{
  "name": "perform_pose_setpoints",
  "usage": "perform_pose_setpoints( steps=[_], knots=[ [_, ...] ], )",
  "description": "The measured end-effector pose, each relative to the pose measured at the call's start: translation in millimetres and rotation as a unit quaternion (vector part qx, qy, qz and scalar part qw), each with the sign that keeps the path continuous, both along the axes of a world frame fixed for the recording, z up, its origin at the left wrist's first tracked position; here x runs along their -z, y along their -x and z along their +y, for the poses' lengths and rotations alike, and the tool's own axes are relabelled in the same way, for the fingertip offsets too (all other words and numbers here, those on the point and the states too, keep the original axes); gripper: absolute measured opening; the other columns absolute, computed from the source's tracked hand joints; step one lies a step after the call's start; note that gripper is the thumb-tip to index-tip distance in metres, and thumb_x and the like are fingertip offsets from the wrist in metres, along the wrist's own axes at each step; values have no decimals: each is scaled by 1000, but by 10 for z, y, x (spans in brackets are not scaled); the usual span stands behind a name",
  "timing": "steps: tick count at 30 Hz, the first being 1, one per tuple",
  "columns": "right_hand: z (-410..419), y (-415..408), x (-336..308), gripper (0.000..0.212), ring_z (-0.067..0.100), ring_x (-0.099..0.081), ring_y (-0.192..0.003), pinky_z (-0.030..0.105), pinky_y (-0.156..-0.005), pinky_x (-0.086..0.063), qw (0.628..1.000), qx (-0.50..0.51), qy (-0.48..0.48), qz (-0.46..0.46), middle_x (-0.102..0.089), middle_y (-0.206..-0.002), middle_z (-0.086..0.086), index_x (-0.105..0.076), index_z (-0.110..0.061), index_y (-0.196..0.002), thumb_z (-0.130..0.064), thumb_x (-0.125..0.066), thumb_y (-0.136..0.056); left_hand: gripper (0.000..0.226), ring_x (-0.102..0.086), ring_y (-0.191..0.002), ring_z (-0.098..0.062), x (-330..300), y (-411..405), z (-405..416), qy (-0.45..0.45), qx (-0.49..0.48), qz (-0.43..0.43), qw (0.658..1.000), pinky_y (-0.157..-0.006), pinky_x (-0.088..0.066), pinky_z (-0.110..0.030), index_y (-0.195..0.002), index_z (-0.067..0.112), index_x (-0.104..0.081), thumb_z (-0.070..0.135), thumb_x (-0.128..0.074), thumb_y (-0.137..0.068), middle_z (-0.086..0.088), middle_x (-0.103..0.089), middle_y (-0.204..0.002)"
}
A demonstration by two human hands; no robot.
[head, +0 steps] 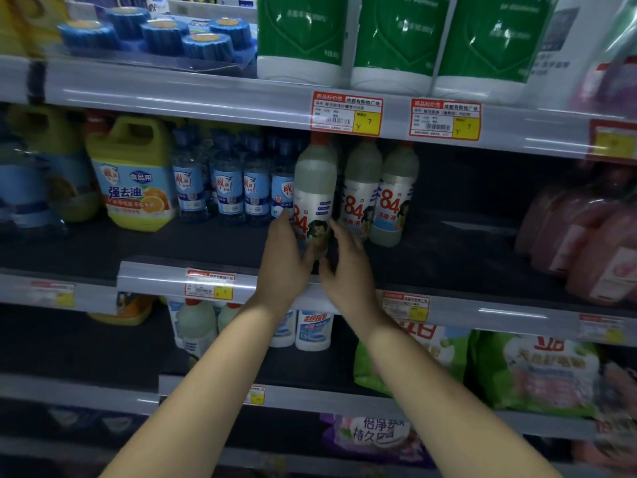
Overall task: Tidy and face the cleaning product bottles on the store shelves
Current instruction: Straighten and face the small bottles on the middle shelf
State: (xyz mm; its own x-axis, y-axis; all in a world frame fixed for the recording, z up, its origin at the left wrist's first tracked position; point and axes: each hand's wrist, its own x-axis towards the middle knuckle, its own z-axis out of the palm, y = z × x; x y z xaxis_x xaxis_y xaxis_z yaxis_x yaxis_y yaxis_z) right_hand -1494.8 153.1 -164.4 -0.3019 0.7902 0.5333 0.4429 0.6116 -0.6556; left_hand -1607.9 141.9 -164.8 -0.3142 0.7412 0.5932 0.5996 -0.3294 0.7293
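Both forearms reach up and forward to the middle shelf [103, 250], meeting at one white bottle [315, 194] marked 84 that stands near the shelf's front edge. The left hand [284, 257] curls round the bottle's lower left side, thumb toward the front, and grips it. The right hand [348, 260] sits at the bottle's lower right with fingers spread and fairly straight; whether its fingertips touch the label is hard to tell through the blur.

On the shelf above stand three big green-labelled bottles [400, 39], side by side, and to their left a pack of five blue round blocks [162, 34]. On the middle shelf a yellow jug [132, 174] sits far left, then a tight group of small blue-capped bottles [227, 181], at least four across the front. Right of the held bottle stand two more 84 bottles [375, 198], set further back. Pink bottles [582, 243] crowd the far right.

Between those two bottles and the pink ones the dark shelf lies bare. Two red price tags [396, 115] hang on the rail overhead.
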Motion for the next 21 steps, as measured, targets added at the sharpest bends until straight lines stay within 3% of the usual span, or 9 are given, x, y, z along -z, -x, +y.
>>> perform_pose_setpoints(
  steps=[2,3,6,8,10,14,17,21],
  knots=[
    [-195,44,111,56,15,-34,-134,10,-106,-20,998,-4,-53,14,-36,-146,8,-39,-8,-138,3,-52,-85,51,-35,-113,3,50,-35,-222,-28,-37,30,998,-94,-24,0,-134,10,-39,13,-59,-87,7,-40,-124],
    [-284,67,194,51,14,-37,-131,11,-107,-23,996,-14,-82,24,-40,-142,9,-43,-8,-134,2,-51,-85,47,-34,-109,5,97,-41,-348,-53,-49,48,996,-89,-22,4,-132,8,-41,8,-58,-87,5,-41,-120],
    [-495,115,477,37,13,-46,-113,12,-100,-30,987,-37,-153,20,-57,-120,12,-50,-13,-118,-7,-45,-82,24,-48,-94,-9,409,21,-677,-132,-67,111,983,-82,-37,-12,-108,14,-51,8,-51,-85,-6,-56,-99],
    [-600,159,656,34,15,-50,-102,14,-92,-35,987,-57,-149,-9,-62,-107,10,-50,-16,-110,-7,-44,-78,15,-50,-86,-12,714,97,-828,-114,-75,113,984,-76,-38,-16,-98,17,-51,13,-47,-85,-3,-55,-90],
    [-664,211,827,31,17,-53,-96,18,-85,-38,988,-75,-125,-57,-62,-101,10,-51,-15,-105,-9,-42,-76,12,-50,-84,-11,1024,180,-945,-60,-95,86,990,-73,-34,-12,-96,18,-50,15,-49,-85,-2,-55,-90],
    [-632,319,1064,29,22,-53,-99,29,-84,-45,984,-92,-67,-134,-60,-104,13,-54,-10,-107,-6,-47,-79,23,-58,-88,-29,1471,427,-984,63,-174,32,982,-70,-38,-19,-102,5,-54,1,-63,-81,-10,-57,-97],
    [-592,391,1142,33,32,-54,-106,38,-88,-45,978,-94,-7,-189,-57,-116,15,-54,-5,-116,-5,-51,-82,34,-59,-98,-31,1534,570,-918,111,-194,5,975,-76,-47,-34,-114,3,-53,5,-64,-82,-14,-59,-107],
    [-614,456,1217,37,29,-52,-111,37,-91,-43,971,-104,30,-213,-53,-122,13,-51,-8,-122,-7,-49,-86,49,-60,-100,-32,1532,674,-730,146,-189,15,971,-72,-50,-37,-125,6,-47,15,-66,-81,-14,-60,-114]
  ],
)
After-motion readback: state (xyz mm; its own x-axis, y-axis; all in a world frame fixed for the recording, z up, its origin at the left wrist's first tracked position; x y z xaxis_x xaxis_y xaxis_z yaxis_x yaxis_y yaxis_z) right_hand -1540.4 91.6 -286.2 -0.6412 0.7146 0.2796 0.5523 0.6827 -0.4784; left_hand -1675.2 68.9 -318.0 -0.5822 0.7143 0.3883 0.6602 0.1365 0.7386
